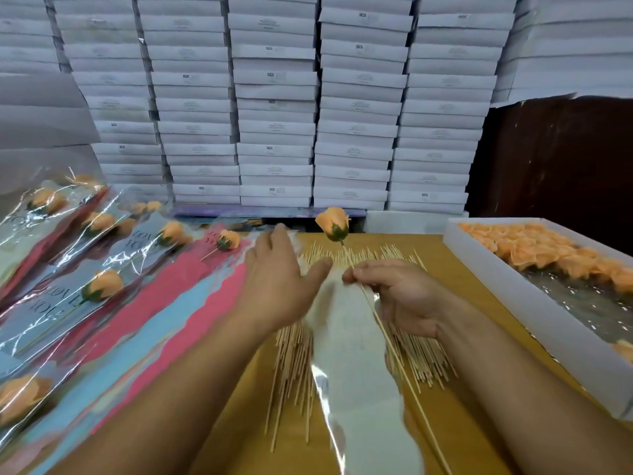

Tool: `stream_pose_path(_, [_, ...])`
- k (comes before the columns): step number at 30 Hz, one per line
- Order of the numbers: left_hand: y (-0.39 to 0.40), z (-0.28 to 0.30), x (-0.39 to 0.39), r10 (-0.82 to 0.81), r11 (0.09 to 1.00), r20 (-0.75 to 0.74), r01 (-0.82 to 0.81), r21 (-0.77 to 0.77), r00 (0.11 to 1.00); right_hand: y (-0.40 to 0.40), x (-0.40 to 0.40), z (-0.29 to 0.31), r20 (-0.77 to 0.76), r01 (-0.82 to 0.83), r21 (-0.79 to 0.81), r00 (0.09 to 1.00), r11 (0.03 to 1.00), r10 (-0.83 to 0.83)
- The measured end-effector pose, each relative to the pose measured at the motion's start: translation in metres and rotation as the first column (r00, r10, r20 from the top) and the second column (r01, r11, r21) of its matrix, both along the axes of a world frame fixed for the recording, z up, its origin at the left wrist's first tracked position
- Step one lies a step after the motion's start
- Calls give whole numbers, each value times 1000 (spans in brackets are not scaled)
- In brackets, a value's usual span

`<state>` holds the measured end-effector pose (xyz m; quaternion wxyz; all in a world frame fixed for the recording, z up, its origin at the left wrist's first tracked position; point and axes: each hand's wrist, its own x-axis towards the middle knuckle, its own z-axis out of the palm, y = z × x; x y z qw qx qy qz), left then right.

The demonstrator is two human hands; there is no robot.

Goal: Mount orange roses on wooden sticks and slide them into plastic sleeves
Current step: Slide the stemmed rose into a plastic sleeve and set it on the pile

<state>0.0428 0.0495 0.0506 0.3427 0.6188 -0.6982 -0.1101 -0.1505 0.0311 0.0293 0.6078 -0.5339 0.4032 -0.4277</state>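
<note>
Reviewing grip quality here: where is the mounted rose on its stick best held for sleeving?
Probably on the bare stick below the rose, pinched from the right side, as the right hand does now. The thin shaft suits a fingertip pinch, and the soft bloom stays uncrushed and free to enter the plastic sleeve.

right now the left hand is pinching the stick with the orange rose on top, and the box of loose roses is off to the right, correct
Not quite. The head view shows the right hand pinching the stick with the orange rose on top; the left hand reaches, fingers straight, toward the sleeves. The box of loose roses is indeed off to the right.
</note>
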Motion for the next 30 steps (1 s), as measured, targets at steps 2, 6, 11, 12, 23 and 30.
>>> stream_pose_path(2, [-23,1,3,49,975,-399,43,219,916,2,0,2,6,-14,0,1000,1000,14])
stream_pose_path(6, [-43,-8,0,71,875,-793,344,341,605,5,3,2,9,-48,5,999,999,48])
stream_pose_path(11, [-46,-22,4,-108,881,-766,417,221,634,2,2,-2,-15,-85,2,996,996,85])
stream_pose_path(12, [-46,-24,6,-135,881,-766,430,197,629,2,2,-3,-17,-85,4,996,996,85])
stream_pose_path(23, [-40,-37,14,-411,885,-551,463,-49,726,3,3,-3,-41,-138,14,990,990,138])
stream_pose_path(30, [-42,-40,16,-438,884,-507,458,-93,742,4,2,-2,-84,-170,50,981,984,174])
